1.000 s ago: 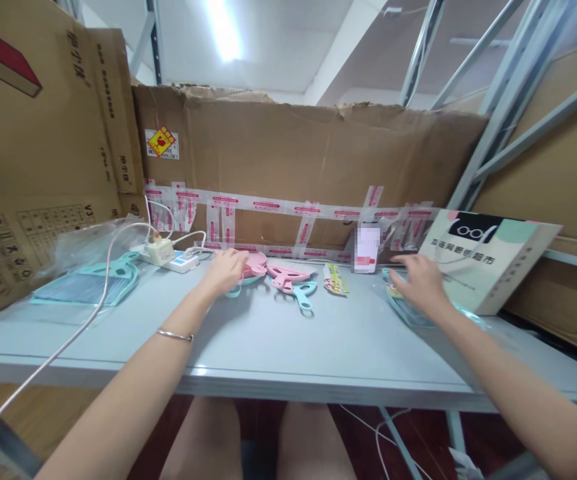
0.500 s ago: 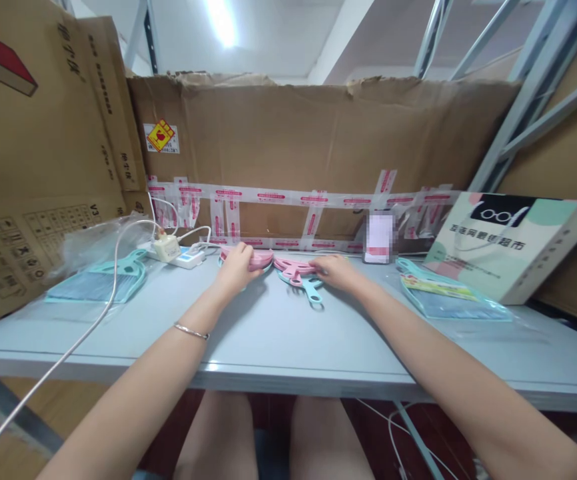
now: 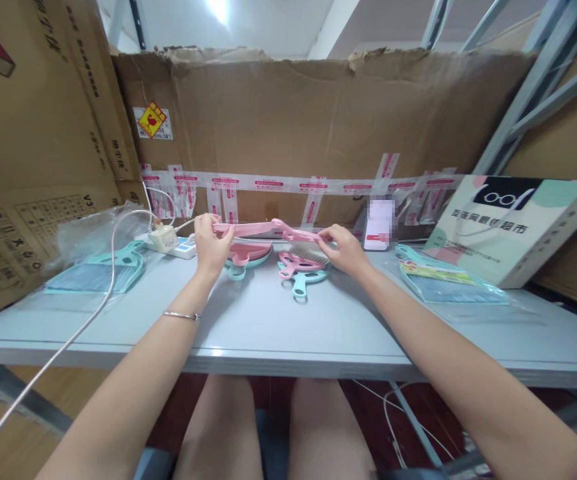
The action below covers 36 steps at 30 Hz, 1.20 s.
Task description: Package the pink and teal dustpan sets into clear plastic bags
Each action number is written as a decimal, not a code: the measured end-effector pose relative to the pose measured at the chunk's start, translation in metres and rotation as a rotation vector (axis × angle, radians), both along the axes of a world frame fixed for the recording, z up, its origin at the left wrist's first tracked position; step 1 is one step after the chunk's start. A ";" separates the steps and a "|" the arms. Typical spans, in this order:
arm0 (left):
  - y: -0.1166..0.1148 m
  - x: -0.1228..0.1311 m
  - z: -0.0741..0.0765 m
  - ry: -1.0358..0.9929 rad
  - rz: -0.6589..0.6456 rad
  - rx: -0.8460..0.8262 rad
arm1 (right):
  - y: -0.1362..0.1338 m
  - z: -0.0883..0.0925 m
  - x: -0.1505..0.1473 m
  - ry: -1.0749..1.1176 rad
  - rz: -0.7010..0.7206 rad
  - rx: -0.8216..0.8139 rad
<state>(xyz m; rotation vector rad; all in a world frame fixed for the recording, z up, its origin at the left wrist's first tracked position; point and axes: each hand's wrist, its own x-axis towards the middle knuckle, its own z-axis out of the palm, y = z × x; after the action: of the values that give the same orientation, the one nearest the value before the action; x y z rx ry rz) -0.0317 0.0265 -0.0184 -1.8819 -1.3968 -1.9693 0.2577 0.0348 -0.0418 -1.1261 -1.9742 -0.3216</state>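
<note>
My left hand [image 3: 212, 241] is closed on the outer edge of a pink dustpan [image 3: 251, 230], lifted above the table. In my right hand [image 3: 342, 248], the fingers pinch the end of a pink hand brush [image 3: 296, 235], held level. Dustpan and brush meet or overlap in the middle; I cannot tell if they are joined. Below them on the left, another pink dustpan [image 3: 249, 252] lies on a teal dustpan [image 3: 238, 271]. To the right, a pink brush [image 3: 288, 265] with bristles showing rests on a teal brush [image 3: 300, 285].
Bagged teal dustpan sets lie at the left [image 3: 91, 270] and right [image 3: 443, 283] of the grey table [image 3: 288, 333]. A power strip [image 3: 183, 247], a white cable [image 3: 108, 287], a phone [image 3: 379, 223] and a printed box [image 3: 498, 230] surround the work area. A cardboard sheet [image 3: 288, 120] stands behind.
Both hands have risen from the stacks, lifting a pink dustpan and a pink brush. My left hand has moved left. The lower dustpans and brushes are now exposed, and the view has tilted slightly.
</note>
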 end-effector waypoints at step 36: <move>-0.029 0.040 0.012 -0.732 -0.734 -0.290 | -0.103 0.018 -0.129 -0.214 0.326 0.264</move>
<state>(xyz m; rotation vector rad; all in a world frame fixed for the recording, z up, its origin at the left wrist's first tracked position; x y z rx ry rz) 0.0085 -0.0028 -0.0061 -2.0997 -1.2542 -3.2143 0.1289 -0.0678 -0.0235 -0.6116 -2.1846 -0.5278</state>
